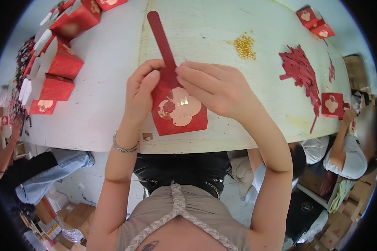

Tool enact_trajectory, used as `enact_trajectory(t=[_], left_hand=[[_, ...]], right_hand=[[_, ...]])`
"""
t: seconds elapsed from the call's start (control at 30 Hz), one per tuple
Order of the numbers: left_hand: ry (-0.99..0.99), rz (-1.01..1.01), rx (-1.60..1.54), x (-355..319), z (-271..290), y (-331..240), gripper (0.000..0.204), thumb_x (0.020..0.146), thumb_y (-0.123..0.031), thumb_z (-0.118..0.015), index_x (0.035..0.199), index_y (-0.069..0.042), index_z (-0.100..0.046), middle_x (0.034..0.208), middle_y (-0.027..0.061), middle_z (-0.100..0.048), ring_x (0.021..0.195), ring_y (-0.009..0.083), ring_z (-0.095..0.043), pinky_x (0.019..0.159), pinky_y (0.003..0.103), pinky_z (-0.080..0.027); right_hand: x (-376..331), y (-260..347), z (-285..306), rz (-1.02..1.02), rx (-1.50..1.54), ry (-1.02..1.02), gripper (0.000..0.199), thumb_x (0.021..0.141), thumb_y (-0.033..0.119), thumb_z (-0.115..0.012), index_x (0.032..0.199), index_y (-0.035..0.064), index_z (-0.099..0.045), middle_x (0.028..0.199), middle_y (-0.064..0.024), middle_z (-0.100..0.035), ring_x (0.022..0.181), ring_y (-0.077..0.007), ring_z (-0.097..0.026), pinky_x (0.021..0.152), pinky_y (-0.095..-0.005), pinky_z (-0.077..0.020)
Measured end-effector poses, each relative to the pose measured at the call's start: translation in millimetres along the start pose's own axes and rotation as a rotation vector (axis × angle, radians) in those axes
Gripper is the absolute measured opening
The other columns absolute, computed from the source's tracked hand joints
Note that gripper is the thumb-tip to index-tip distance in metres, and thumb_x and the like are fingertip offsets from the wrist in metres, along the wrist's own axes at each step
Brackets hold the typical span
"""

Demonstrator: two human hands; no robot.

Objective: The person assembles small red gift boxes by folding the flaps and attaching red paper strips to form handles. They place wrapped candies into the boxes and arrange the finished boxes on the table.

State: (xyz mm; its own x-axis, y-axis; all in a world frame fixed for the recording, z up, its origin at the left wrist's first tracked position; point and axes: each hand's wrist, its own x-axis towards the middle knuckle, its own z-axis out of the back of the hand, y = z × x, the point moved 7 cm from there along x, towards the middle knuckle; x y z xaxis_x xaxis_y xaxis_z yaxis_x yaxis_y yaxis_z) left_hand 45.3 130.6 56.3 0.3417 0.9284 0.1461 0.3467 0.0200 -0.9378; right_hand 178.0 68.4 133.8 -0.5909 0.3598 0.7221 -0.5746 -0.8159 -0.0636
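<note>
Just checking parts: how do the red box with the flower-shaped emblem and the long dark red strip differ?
The red box is broad; the dark red strip is narrow with a rounded end. The box bears a gold emblem; the strip shows none. Both are red, meeting between the left hand and right hand.

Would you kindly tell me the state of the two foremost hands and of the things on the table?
Red box: held, flower-printed side showing
Red strap: straight, far end free
Left hand: closed on the red box's side
Right hand: fingers bent by the red strap, exact grip hidden
Gold pieces: loose heap
Red strips: loose, overlapping pile
Boxes at left: crowded together, pale inner sides showing
</note>
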Motion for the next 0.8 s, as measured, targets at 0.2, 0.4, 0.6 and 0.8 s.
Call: enact_trajectory(t=[0.2,0.4,0.6,0.8], left_hand=[[-0.102,0.014,0.372,-8.9,-6.2,-0.1,0.02,0.083,0.003,-0.061,0.103,0.003,-0.06,0.095,0.0041,-0.064,0.085,0.009,-0.06,0.074,0.022,-0.05],[-0.156,-0.105,0.416,-8.6,1.3,-30.6,0.025,0.084,0.004,-0.059,0.109,0.003,-0.058,0.097,0.0039,-0.063,0.088,0.0082,-0.058,0.077,0.02,-0.047],[-0.175,-0.099,0.422,-22.3,4.6,-31.7,0.015,0.085,0.003,-0.06,0.099,0.001,-0.057,0.092,0.0024,-0.061,0.084,0.007,-0.057,0.074,0.02,-0.047],[-0.142,-0.079,0.4,-20.7,6.9,-29.9,0.015,0.086,-0.002,-0.06,0.1,0.0,-0.056,0.087,0.0016,-0.063,0.076,0.0059,-0.058,0.067,0.02,-0.048]], right_hand=[[-17.3,-24.9,5.8,-0.238,0.148,-0.029,0.016,0.07,0.002,-0.066,0.086,0.0025,-0.066,0.095,-0.0057,-0.062,0.087,-0.0208,-0.061,0.07,-0.0327,-0.0513],[-132.1,-126.0,-4.0,-0.89,-0.337,0.056,0.008,0.077,0.007,-0.066,0.084,0.0093,-0.07,0.091,-0.0032,-0.062,0.085,-0.0231,-0.058,0.071,-0.0326,-0.0494],[-132.2,-130.9,-3.1,-0.899,-0.415,-0.038,0.004,0.077,0.011,-0.067,0.08,0.011,-0.07,0.09,-0.0034,-0.061,0.084,-0.0238,-0.057,0.07,-0.0348,-0.0488],[-28.0,-12.9,21.1,-0.708,-0.034,-0.213,0.019,0.066,0.007,-0.078,0.083,0.0098,-0.071,0.069,-0.0015,-0.052,0.058,-0.0164,-0.048,0.052,-0.0277,-0.0377]])
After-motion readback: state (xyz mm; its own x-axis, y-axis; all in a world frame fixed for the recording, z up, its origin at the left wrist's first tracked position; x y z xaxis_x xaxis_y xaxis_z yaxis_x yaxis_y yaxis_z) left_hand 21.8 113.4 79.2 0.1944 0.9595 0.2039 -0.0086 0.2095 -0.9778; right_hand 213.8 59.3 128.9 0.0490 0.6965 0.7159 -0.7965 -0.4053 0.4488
